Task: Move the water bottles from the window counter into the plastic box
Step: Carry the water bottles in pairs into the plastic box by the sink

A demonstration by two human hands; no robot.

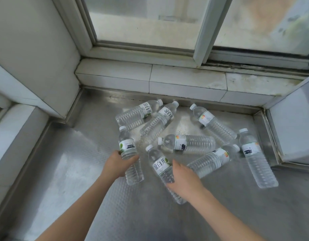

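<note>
Several clear water bottles with white caps lie scattered on the steel window counter [80, 171]. My left hand [118, 163] is wrapped around the middle of the leftmost bottle [127, 146], which has a green-leaf label. My right hand [184, 180] is closed over the body of the near centre bottle [158, 161], the one with large Chinese characters on its label. Both bottles still lie on the counter. Other bottles lie behind, such as one [188, 142] in the middle and one [256, 157] at the far right. The plastic box is not in view.
A tiled sill step [185, 80] and a sliding window [150, 23] close off the back. White walls [37, 49] flank the counter on the left and a white block [296, 129] on the right. The counter's raised steel rim [266, 129] runs along the right side.
</note>
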